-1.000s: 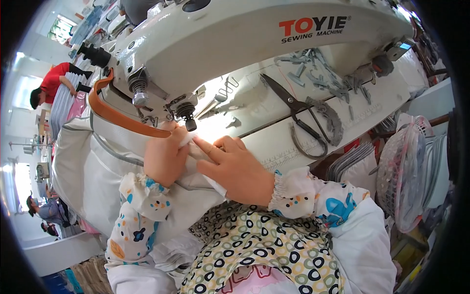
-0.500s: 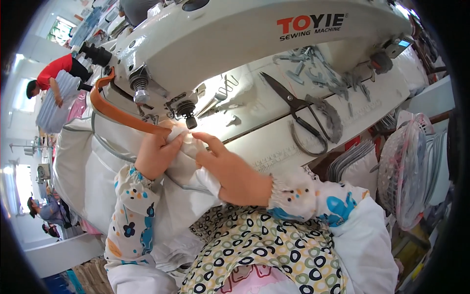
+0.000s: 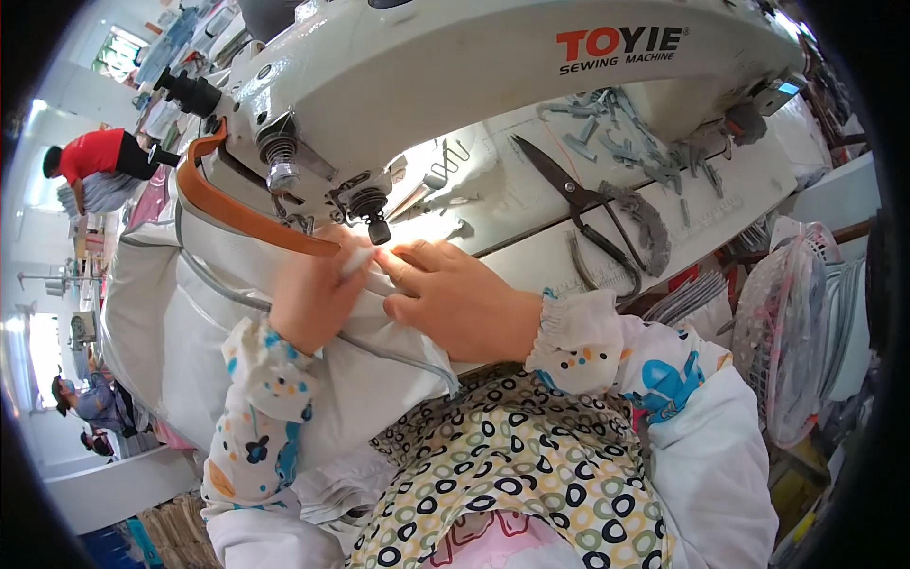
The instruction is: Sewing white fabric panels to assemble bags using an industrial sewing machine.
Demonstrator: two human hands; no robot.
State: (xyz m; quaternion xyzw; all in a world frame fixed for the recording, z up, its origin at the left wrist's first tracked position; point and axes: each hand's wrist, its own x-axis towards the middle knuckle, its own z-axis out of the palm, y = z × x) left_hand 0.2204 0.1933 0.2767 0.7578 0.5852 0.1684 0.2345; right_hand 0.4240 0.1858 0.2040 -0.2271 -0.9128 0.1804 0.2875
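Both forearms reach forward, left hand (image 3: 313,299) curled, right hand (image 3: 455,299) flat with fingers extended, fingertips nearly meeting.

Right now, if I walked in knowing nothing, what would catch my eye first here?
Most likely the big white sewing machine arching across the top, with both hands beneath it: the left hand and right hand press pale fabric close under the needle area. An orange strap curves along the fabric at the left. To the right, dark scissors lie on the table among grey offcuts.
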